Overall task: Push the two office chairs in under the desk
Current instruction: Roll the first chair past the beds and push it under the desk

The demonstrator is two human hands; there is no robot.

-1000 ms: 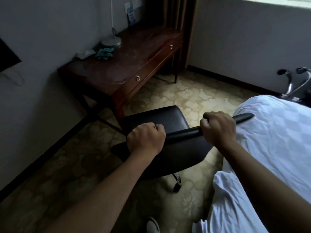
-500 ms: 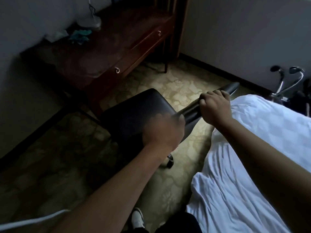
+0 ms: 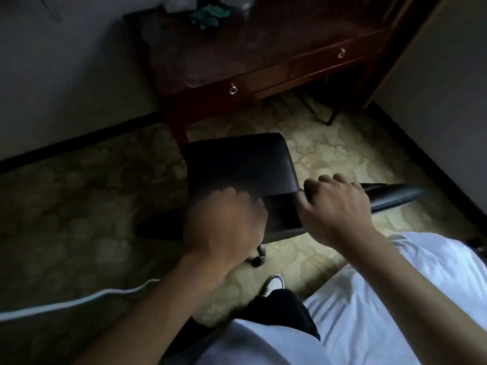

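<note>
One chair only shows from where I watch, so the second I cannot place at all. Starting at the left: a pale cable (image 3: 79, 302) trails across the patterned carpet (image 3: 66, 206), clear of the wheels as far as I can see. Next comes my left hand (image 3: 224, 227), blurred, closed into a fist over the left part of the backrest (image 3: 390, 197); I judge it is gripping the top edge, though the smear hides the fingers. Ahead of it sits the black office chair (image 3: 239, 164), its seat pointing at the desk (image 3: 263, 48) and its front edge near the desk's left leg, not yet beneath the top. One caster (image 3: 259, 256) shows below the seat. My right hand (image 3: 340, 209) wraps the backrest's top rail further right, fingers curled over it, firmly closed. White bedding (image 3: 382, 312) fills the lower right corner, close by my leg.

By my reckoning the job is barely begun: this chair is lined up roughly with the knee space under the drawers but none of it is in. Left to do is roll it forward, easing rightward off that leg, then find and push in the other chair.
</note>
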